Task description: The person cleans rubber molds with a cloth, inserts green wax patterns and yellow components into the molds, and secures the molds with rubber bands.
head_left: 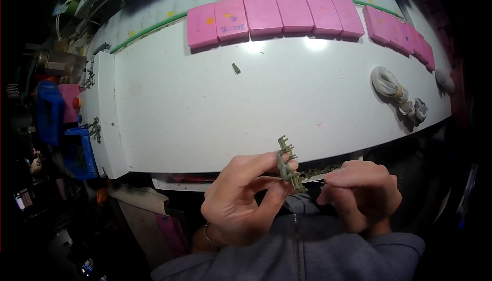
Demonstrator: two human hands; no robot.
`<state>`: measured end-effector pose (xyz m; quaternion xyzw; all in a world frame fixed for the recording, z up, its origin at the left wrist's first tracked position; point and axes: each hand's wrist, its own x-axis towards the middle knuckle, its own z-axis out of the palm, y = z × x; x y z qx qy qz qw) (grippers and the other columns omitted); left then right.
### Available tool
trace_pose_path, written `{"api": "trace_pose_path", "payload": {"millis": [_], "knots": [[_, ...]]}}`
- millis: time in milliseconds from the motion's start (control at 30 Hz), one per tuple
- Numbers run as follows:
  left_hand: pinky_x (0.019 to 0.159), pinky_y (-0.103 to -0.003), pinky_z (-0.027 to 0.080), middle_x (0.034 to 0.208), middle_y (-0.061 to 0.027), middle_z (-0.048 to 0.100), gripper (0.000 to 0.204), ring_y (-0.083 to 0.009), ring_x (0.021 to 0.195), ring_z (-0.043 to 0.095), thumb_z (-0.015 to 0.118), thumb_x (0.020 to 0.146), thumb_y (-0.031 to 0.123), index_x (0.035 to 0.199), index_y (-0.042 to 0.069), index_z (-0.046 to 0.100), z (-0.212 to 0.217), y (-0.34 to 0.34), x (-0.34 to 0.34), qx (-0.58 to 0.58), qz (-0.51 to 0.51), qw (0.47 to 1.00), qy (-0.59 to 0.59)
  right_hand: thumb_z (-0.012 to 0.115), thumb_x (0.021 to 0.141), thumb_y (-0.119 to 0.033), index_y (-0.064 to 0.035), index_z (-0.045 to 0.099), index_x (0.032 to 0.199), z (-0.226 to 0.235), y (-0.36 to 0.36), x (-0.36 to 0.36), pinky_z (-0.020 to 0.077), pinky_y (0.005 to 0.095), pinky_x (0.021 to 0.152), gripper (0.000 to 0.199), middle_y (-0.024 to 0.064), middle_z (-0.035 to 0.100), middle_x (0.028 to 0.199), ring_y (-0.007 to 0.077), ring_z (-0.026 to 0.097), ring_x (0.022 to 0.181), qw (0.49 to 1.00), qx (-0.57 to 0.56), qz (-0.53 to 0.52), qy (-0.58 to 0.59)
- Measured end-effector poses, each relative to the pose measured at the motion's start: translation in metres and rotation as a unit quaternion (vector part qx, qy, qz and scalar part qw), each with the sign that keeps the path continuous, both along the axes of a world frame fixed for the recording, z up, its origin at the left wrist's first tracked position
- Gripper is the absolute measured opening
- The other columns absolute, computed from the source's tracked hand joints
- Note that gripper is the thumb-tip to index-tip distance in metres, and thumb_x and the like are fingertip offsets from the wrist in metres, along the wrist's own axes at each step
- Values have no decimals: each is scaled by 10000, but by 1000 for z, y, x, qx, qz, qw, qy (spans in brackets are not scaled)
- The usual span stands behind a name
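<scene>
Near the table's front edge, my left hand (238,196) pinches a small olive-green plastic piece (285,167) with short pegs along its ends. The piece stands tilted between thumb and fingers, over the edge. To its right, my right hand (366,191) is closed in a pinch, apart from the piece. A thin pale sliver shows at its fingertips, too small to name. Between and beyond the hands lie several similar green pieces (316,171) just below the table edge, partly covered by the fingers.
Pink blocks (264,14) line the back of the white table (205,106). A small grey-green part (236,68) lies on it. A tied whitish bag (387,83) sits at the right. Blue bins (79,150) and a white ledge (106,112) stand left.
</scene>
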<state>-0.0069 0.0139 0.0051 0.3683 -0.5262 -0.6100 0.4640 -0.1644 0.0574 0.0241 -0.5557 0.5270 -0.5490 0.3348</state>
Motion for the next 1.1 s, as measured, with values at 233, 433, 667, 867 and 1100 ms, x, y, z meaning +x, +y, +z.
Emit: {"api": "trace_pose_path", "payload": {"millis": [233,433,667,867,1100], "knots": [[696,-281,590,992,-199,569,319,-233,855,639,579,757,-189,1068,-137,532,2,-2,-1,2,-16,1000,4,668,705,107,10,579,954,2,1,-5,420,244,424,281,146,671,801,161,581,487,1000,9,17,2],[699,-275,589,989,-203,563,312,-229,850,638,581,760,-185,1064,-148,524,1,-3,-1,12,-24,1000,6,658,712,111,11,571,949,0,2,-4,437,239,434,272,151,674,821,165,604,509,1000,7,11,6],[579,-275,553,909,-137,583,317,-198,764,622,596,780,-130,1082,-59,533,0,-1,-3,6,-5,1000,-20,658,714,110,9,573,948,2,3,-3,444,242,438,269,152,675,822,165,608,515,1000,17,8,-4],[589,-285,562,919,-142,582,313,-202,779,622,586,783,-132,1084,-69,527,-1,0,-1,8,-4,1000,-24,659,713,111,10,579,941,2,3,-1,448,241,443,263,152,674,814,166,614,522,1000,24,-3,-8],[705,-254,580,955,-197,580,304,-210,842,639,598,751,-179,1047,-148,535,-1,0,-1,13,-2,1000,3,660,712,111,22,579,948,2,4,1,449,241,448,265,133,664,748,167,612,520,1000,7,-15,-16]]}}
